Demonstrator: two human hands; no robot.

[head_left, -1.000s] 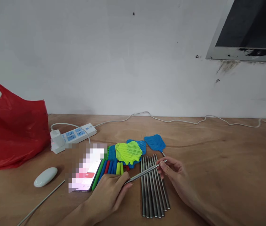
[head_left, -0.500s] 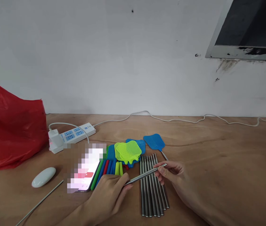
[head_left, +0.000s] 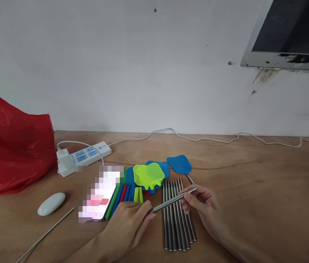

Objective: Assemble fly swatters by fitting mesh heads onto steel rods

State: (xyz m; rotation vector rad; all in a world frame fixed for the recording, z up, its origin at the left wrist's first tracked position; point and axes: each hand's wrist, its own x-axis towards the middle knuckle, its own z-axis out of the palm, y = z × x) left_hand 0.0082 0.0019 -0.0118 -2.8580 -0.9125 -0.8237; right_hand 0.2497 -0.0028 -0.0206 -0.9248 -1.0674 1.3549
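A silver metal rod [head_left: 167, 203] is held slanted between my two hands, its right end higher. My left hand [head_left: 128, 223] is closed around the lower end, which its fingers hide. The thumb and fingers of my right hand [head_left: 200, 201] pinch the rod near its upper tip. Beneath it several similar metal rods [head_left: 175, 230] lie side by side on the table. Behind my left hand are coloured grip sleeves [head_left: 123, 193] in green, blue, red and yellow. Mesh fly swatter heads [head_left: 150, 173], yellow-green and blue, are piled beyond them. One blue swatter head [head_left: 180, 164] has a metal stem attached.
A lit phone [head_left: 102, 195], partly blurred, lies left of the sleeves. A white power strip [head_left: 88, 155] with a plugged-in adapter, a white mouse-shaped object [head_left: 51, 204] and a red plastic bag [head_left: 14, 153] are at the left. A white cable [head_left: 211, 140] runs along the wall.
The rod and its gripped upper end have shifted slightly to the right and up. Both hands keep their hold, and the things on the table stay in place.
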